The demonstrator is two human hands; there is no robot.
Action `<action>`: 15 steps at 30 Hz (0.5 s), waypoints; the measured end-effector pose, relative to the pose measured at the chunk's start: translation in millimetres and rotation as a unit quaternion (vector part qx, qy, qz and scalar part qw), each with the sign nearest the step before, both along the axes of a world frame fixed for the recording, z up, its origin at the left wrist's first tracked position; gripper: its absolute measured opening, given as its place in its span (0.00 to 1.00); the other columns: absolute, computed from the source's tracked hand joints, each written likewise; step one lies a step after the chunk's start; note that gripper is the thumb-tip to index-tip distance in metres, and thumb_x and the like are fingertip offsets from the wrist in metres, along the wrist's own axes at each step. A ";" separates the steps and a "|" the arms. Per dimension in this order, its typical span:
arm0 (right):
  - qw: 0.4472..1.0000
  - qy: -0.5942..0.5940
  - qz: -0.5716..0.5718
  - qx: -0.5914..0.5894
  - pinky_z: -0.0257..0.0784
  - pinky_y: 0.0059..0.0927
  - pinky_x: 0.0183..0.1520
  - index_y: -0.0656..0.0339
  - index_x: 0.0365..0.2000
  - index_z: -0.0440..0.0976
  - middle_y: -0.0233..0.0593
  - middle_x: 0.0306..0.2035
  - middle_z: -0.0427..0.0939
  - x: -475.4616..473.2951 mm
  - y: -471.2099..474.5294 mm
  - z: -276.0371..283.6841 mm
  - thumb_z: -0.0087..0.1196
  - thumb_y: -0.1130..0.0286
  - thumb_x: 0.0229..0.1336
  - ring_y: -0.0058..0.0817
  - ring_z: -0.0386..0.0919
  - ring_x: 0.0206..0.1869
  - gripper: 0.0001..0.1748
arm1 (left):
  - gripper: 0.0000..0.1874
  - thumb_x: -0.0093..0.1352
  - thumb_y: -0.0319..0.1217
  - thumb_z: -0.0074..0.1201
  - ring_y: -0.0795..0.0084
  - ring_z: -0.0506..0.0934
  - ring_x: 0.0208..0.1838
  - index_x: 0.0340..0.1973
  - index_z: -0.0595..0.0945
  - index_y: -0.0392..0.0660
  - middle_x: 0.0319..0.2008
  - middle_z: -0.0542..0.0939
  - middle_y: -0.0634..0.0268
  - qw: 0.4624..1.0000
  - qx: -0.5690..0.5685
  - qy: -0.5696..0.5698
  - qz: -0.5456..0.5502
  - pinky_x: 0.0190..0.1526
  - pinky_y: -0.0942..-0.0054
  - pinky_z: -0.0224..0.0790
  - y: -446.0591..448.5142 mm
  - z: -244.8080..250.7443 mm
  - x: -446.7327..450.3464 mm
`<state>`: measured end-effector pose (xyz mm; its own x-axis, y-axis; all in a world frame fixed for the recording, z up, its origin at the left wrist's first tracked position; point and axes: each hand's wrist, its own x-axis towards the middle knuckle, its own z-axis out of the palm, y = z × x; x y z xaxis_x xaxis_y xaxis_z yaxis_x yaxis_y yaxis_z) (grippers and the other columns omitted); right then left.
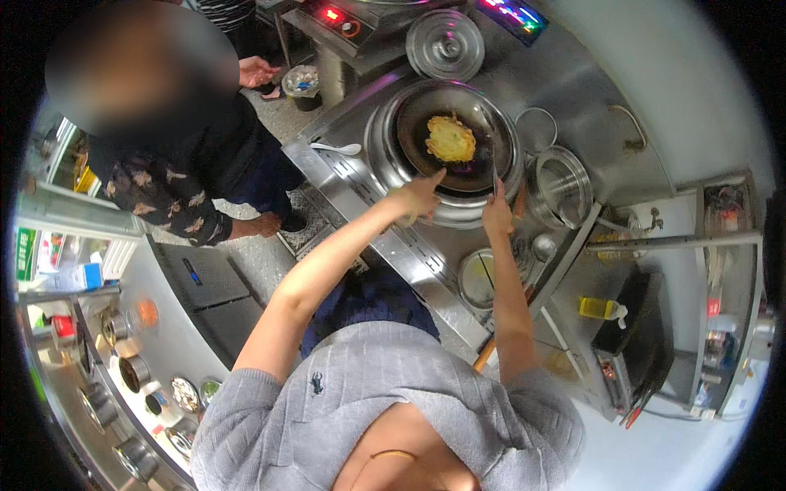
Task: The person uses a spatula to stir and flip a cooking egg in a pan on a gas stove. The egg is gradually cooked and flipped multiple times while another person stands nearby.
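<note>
A browned, golden pancake-like piece of food (451, 140) lies in the dark wok (417, 161), left of the wok's middle. My left hand (420, 195) is over the near rim, its index finger extended towards the food; its other fingers are partly hidden and I see nothing held in it. My right hand (497, 216), at the near right rim, is closed around a thin metal utensil (495, 169) that reaches into the wok. The utensil is seen nearly edge-on, so its head is unclear. Around the wok runs a wide shiny metal ring (382, 161).
Right of the wok stand a metal pot (562, 187) and a ladle (544, 247); nearer me is a round container (478, 281). A metal lid (445, 46) lies beyond. A white spoon (336, 148) rests on the left counter edge. Another person (202, 166) stands at the left.
</note>
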<state>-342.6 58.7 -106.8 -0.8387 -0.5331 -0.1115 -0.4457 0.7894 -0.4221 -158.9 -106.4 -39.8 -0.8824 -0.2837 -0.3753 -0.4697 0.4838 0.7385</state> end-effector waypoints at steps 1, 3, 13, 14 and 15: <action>0.999 -0.005 -0.011 -0.036 0.72 0.51 0.46 0.50 0.67 0.53 0.60 0.40 0.78 5.0 6.0 -1.3 0.42 0.66 0.66 0.52 0.78 0.39 0.29 | 0.43 0.70 0.34 0.48 0.62 0.82 0.37 0.72 0.40 0.52 0.24 0.83 0.58 0.999 -0.023 -0.031 -0.016 0.44 0.65 0.71 -2.7 1.1 -15.6; 0.993 -0.012 -0.032 -0.110 0.71 0.49 0.47 0.51 0.65 0.56 0.58 0.40 0.78 14.4 20.5 -0.8 0.43 0.65 0.67 0.53 0.78 0.40 0.28 | 0.43 0.69 0.31 0.45 0.66 0.82 0.36 0.71 0.37 0.47 0.26 0.84 0.60 0.998 -0.034 -0.037 -0.044 0.41 0.65 0.74 7.6 8.7 -17.1; 0.999 0.036 0.000 -0.035 0.71 0.46 0.41 0.54 0.64 0.60 0.49 0.34 0.79 25.8 42.9 -28.0 0.46 0.65 0.65 0.47 0.78 0.37 0.28 | 0.35 0.71 0.34 0.47 0.77 0.75 0.36 0.71 0.51 0.47 0.42 0.81 0.64 0.937 0.349 -0.001 0.002 0.36 0.78 0.71 84.0 -32.5 150.6; 0.996 0.087 0.033 -0.017 0.70 0.47 0.38 0.53 0.64 0.60 0.49 0.34 0.79 19.8 45.3 -32.3 0.47 0.66 0.64 0.46 0.78 0.36 0.28 | 0.31 0.72 0.34 0.48 0.77 0.76 0.36 0.69 0.58 0.46 0.40 0.82 0.63 0.938 0.346 0.003 0.020 0.38 0.76 0.71 86.4 -29.0 156.3; 0.988 0.137 0.067 0.002 0.70 0.48 0.36 0.51 0.64 0.60 0.50 0.33 0.78 8.4 48.8 -38.9 0.48 0.67 0.62 0.45 0.78 0.34 0.29 | 0.30 0.71 0.35 0.48 0.73 0.78 0.37 0.67 0.60 0.45 0.40 0.82 0.61 0.954 0.298 0.011 0.018 0.40 0.74 0.72 85.4 -28.0 159.4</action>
